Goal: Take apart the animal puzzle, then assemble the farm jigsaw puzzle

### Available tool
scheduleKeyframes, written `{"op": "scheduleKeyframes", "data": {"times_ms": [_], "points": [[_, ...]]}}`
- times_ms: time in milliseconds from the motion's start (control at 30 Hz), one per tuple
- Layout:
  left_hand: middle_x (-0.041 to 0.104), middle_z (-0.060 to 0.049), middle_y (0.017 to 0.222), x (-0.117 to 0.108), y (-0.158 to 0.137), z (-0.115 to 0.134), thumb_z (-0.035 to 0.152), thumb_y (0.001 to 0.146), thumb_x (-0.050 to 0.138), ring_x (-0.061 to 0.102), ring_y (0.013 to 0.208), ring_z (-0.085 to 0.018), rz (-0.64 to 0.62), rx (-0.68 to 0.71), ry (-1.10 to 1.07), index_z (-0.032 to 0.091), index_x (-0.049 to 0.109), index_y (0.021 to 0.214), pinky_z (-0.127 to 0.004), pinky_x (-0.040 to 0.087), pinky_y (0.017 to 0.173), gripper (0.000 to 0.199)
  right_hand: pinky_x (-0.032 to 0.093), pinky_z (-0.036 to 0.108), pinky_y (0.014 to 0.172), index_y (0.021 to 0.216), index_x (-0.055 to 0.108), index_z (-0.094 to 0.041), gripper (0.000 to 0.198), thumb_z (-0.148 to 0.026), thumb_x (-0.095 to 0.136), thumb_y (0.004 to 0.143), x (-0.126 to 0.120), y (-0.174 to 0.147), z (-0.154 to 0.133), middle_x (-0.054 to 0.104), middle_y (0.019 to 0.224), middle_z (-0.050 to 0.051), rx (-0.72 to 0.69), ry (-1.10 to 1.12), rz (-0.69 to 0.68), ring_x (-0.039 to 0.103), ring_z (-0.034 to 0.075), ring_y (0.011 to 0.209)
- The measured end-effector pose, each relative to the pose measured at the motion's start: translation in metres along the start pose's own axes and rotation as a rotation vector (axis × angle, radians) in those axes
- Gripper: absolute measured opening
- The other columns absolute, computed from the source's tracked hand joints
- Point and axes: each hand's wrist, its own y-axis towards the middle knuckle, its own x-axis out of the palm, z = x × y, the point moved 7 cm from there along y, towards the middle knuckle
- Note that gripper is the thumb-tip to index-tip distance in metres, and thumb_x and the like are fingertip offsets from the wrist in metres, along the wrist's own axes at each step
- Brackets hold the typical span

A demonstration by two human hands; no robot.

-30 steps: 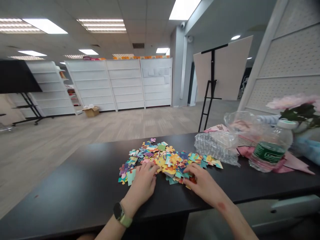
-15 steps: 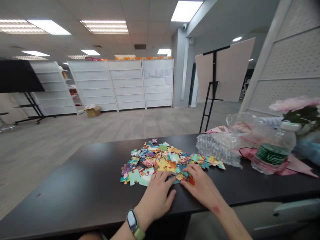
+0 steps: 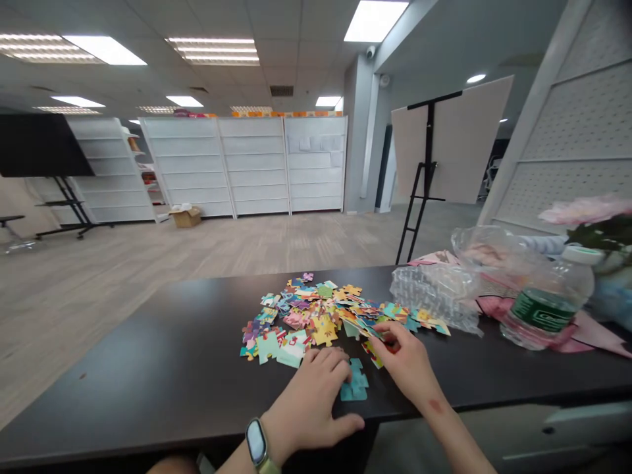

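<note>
Pointing away, long axis front-to-back — teal puzzle pieces

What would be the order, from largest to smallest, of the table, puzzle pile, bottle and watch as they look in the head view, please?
1. table
2. puzzle pile
3. bottle
4. watch, partly cut off by the bottom edge

Teal puzzle pieces now lie apart from the pile.
</note>
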Motion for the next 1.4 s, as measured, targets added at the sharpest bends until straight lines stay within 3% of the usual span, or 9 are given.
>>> {"op": "scheduleKeyframes", "data": {"times_ms": [133,267,467,667,767,1000,1100,1233,1400], "points": [[0.061,-0.005,0.133,0.003,-0.006,0.014,0.048,0.083,0.077,0.056,0.120,-0.029,-0.060,0.084,0.039,0.025,0.058,0.107,-0.041,0.044,0.100,0.038,0.051,0.035,0.068,0.092,0.066,-0.021,0.030,-0.048,0.060,0.081,0.001,0.002,0.015,0.070,0.080,0.005,0.122,0.129,-0.027,0.065,0.022,0.070],[0.071,-0.004,0.115,-0.003,-0.014,0.010,0.025,0.102,0.050,0.066,0.104,-0.023,-0.024,0.074,0.002,0.027,0.058,0.117,-0.033,0.048,0.091,0.018,0.049,0.033,0.065,0.092,0.066,-0.020,0.031,-0.048,0.061,0.081,0.003,0.003,0.020,0.069,0.079,0.005,0.134,0.166,-0.034,0.064,0.022,0.070],[0.072,0.000,0.085,-0.057,-0.032,-0.068,0.035,0.101,0.054,0.066,0.077,-0.017,0.403,-0.234,-0.150,0.023,0.063,0.094,-0.024,0.046,0.071,0.017,0.050,0.036,0.078,0.092,0.066,-0.021,0.020,-0.039,0.058,0.087,0.007,-0.001,-0.003,0.067,0.093,0.006,-0.054,-0.013,-0.101,0.063,0.022,0.083],[0.047,0.007,0.056,-0.091,-0.053,-0.141,0.051,0.087,0.066,0.041,0.054,-0.011,0.728,-0.509,-0.182,0.021,0.046,0.068,-0.020,0.031,0.053,0.041,0.049,0.034,0.084,0.098,0.065,-0.022,0.017,-0.020,0.048,0.093,0.029,-0.020,-0.037,0.065,0.100,0.006,-0.362,-0.087,-0.345,0.063,0.020,0.092],[0.046,0.007,0.057,-0.086,-0.051,-0.154,0.051,0.084,0.067,0.041,0.055,-0.011,0.747,-0.535,-0.289,0.021,0.045,0.067,-0.019,0.031,0.052,0.041,0.050,0.032,0.082,0.098,0.064,-0.022,0.015,-0.024,0.049,0.095,0.022,-0.020,-0.033,0.066,0.100,0.006,-0.396,-0.040,-0.305,0.064,0.020,0.091],[0.055,0.007,0.061,-0.080,-0.046,-0.148,0.047,0.079,0.073,0.047,0.058,-0.012,0.721,-0.518,-0.326,0.020,0.052,0.073,-0.020,0.033,0.055,0.034,0.048,0.046,0.100,0.101,0.067,-0.019,0.032,-0.038,0.043,0.092,-0.025,0.016,0.039,0.068,0.113,0.014,-0.210,-0.289,0.207,0.063,0.030,0.109],[0.058,0.005,0.067,-0.079,-0.043,-0.142,0.039,0.083,0.069,0.052,0.063,-0.013,0.676,-0.457,-0.266,0.020,0.053,0.075,-0.021,0.036,0.061,0.026,0.042,0.054,0.107,0.125,0.065,-0.015,0.053,-0.049,0.040,0.093,-0.016,0.022,0.060,0.059,0.136,0.020,-0.147,-0.490,0.146,0.052,0.036,0.129],[0.066,0.002,0.078,-0.068,-0.034,-0.129,0.033,0.085,0.070,0.059,0.073,-0.017,0.497,-0.363,-0.089,0.021,0.060,0.080,-0.025,0.038,0.068,0.016,0.033,0.059,0.113,0.146,0.052,-0.028,0.062,-0.059,0.043,0.094,0.009,0.018,0.061,0.045,0.155,0.010,-0.128,-0.641,-0.089,0.031,0.037,0.148],[0.070,-0.003,0.099,-0.056,-0.027,-0.114,0.043,0.060,0.092,0.061,0.099,-0.026,0.316,-0.214,-0.059,0.022,0.065,0.079,-0.032,0.043,0.085,0.039,0.025,0.059,0.118,0.144,0.054,-0.031,0.059,-0.058,0.050,0.092,0.013,0.012,0.049,0.043,0.157,0.006,-0.156,-0.624,-0.208,0.025,0.035,0.151]]}}
